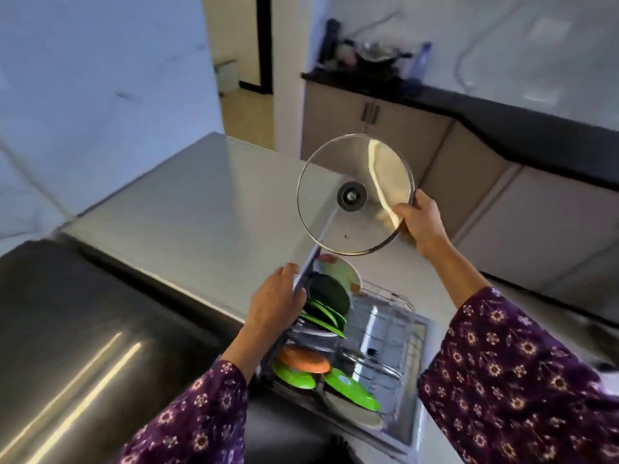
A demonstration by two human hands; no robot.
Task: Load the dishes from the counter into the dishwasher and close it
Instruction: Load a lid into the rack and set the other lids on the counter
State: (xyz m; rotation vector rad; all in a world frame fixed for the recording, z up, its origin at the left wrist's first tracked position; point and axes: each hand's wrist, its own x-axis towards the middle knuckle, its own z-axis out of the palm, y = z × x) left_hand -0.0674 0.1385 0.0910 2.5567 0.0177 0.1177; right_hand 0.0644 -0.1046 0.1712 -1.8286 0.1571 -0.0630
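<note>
My right hand (422, 223) grips the rim of a round glass pot lid (335, 209) with a dark centre knob, held up in the air above the open dishwasher. Below it the wire rack (392, 316) is pulled out and holds green plates (326, 317), a dark plate (330, 294), a pale patterned plate (343, 272) and an orange dish (304, 360). My left hand (278, 299) rests on the rack's left edge beside the upright plates. More green plates (351, 386) lie in the lower part.
A steel counter top (201, 202) stretches to the left and behind the rack. A dark glossy appliance surface (83, 329) lies at the lower left. At the back right, beige cabinets (368, 128) under a black counter carry pots and bottles (375, 55).
</note>
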